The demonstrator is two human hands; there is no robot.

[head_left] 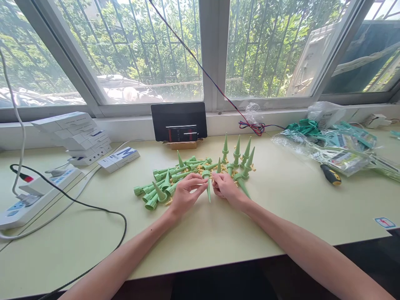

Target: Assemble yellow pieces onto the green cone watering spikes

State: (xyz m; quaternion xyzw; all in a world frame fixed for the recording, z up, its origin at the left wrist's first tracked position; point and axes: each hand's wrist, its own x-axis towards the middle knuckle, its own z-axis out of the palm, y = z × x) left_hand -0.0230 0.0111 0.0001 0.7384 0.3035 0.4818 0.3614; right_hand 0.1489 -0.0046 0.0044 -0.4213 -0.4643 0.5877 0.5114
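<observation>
My left hand and my right hand meet over the middle of the pale green table. Between them they pinch one green cone-shaped spike, its tip pointing down towards me. The left fingers curl round its wide top end; the right fingertips press on it from the other side. A heap of like green spikes lies just behind the left hand. Several spikes stand upright behind the right hand, with small yellow pieces scattered among them.
A dark tablet leans against the window sill. White boxes are stacked at the left, beside a power strip and a black cable. Plastic bags of green parts and a yellow-black screwdriver lie at the right.
</observation>
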